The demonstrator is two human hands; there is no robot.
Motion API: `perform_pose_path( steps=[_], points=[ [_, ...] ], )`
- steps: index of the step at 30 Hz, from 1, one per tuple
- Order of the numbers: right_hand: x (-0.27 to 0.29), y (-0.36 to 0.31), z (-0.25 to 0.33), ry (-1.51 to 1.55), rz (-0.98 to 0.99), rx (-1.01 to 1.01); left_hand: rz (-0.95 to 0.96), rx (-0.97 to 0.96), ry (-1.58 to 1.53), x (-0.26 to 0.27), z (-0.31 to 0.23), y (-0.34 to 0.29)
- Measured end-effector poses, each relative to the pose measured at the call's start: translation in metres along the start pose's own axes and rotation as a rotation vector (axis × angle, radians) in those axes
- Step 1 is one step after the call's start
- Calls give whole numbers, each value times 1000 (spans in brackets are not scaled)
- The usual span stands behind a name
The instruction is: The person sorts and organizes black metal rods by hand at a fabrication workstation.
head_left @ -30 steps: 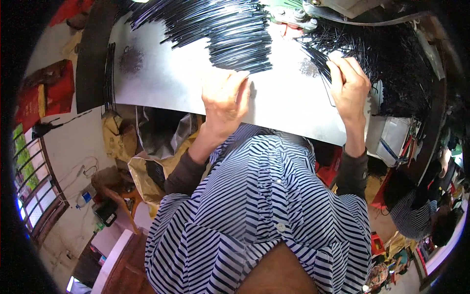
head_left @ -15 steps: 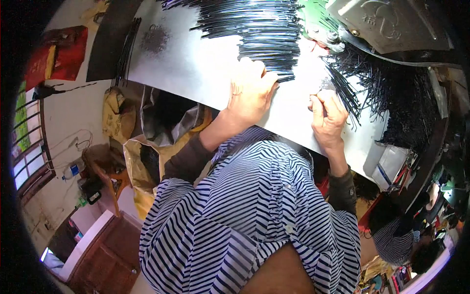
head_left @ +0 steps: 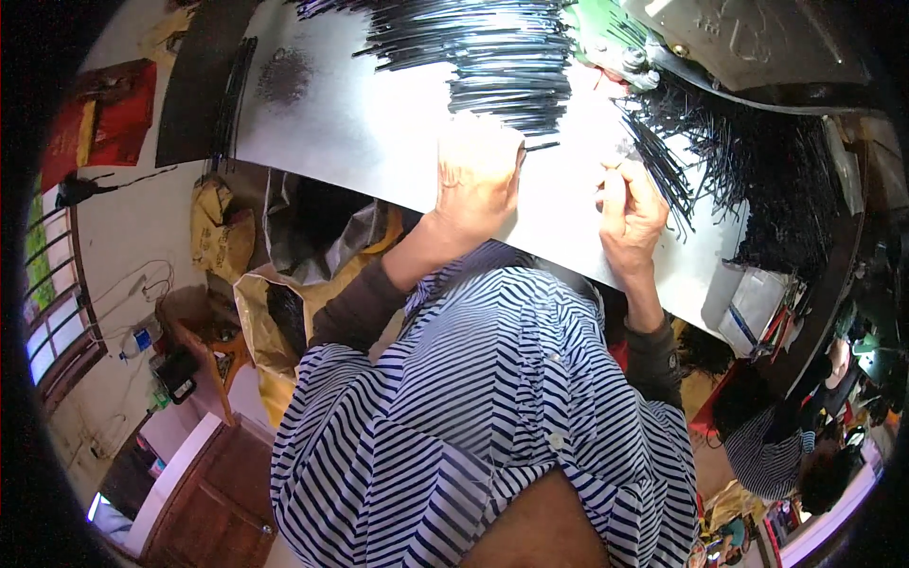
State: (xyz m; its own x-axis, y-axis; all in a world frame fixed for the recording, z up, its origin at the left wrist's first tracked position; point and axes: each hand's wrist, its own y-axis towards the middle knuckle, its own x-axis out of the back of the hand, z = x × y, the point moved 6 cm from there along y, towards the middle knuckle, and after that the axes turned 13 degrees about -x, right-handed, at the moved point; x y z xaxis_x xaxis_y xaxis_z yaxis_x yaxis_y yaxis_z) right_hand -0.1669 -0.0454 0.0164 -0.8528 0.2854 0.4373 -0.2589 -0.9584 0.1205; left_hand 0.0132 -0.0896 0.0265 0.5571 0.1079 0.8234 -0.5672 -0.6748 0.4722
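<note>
My left hand [head_left: 476, 175] is closed at the near end of a row of thin black rods [head_left: 511, 83] laid side by side on the pale, shiny tabletop [head_left: 398, 142]. A short black rod end [head_left: 543, 146] sticks out to the right from its fingers; the rest is hidden by the hand. To the right, my right hand [head_left: 632, 213] is raised over the table with thumb and fingertips pinched together. What that pinch holds, if anything, is too small and glare-washed to make out. A loose bunch of black rods [head_left: 663, 170] lies just beyond it.
A large tangled heap of black rods [head_left: 776, 189] covers the table's right side, below a grey metal machine part [head_left: 748, 38] and a green machine [head_left: 606, 38]. A small white box [head_left: 753, 303] stands near the right edge. Sacks [head_left: 260, 293] stand below the left edge.
The whole view has shifted slightly left. My left hand has turned a little, and less of the rods shows at its fingertips. The right hand keeps its pinch.
</note>
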Motion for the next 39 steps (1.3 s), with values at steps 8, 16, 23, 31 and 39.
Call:
perform_pose_path(
  steps=[8, 16, 23, 31, 39],
  points=[
    [3, -3, -12, -23, -28, -74, -85, -58, -80, 10, 4, 0],
    [2, -5, -3, -10, -22, -86, -209, -90, -89, 46, 24, 9],
    [-6, -4, 7, -90, 51, -101, -615, 283, 66, 105, 257, 25],
    [-10, 2, 12, -169, 30, -98, 224, 156, 395, 83, 296, 75],
    [-11, 2, 8, -201, 21, -57, 474, 84, 399, 58, 291, 111]
  ],
)
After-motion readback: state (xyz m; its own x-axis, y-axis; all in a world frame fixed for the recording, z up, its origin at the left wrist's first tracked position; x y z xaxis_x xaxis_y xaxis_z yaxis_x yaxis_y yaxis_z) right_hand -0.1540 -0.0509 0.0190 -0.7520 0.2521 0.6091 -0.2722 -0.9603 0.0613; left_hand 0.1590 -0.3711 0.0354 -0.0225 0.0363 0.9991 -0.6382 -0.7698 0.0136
